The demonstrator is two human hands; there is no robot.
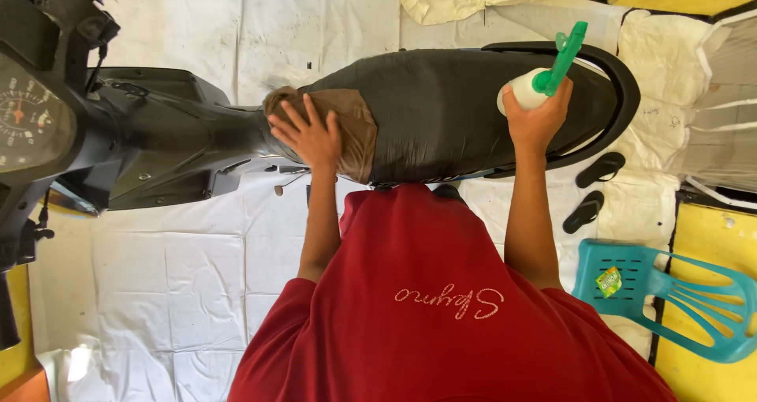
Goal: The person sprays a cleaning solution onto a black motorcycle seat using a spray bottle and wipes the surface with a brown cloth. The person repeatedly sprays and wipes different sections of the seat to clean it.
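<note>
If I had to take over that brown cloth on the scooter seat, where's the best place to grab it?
Take the brown cloth at its free edge nearest the person, where it drapes down over the side of the black seat, coming from that side. The left hand lies flat on the cloth's front part, so that part is covered; the hanging edge looks loose and easy to pinch.

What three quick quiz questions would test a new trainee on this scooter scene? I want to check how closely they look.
1. True or false: the left hand presses a brown cloth on the front of the black seat.
2. What does the right hand hold?
A. a sponge
B. a white spray bottle with a green trigger
C. a brush
3. What lies on the turquoise plastic chair?

Key
1. True
2. B
3. A small green packet
</note>
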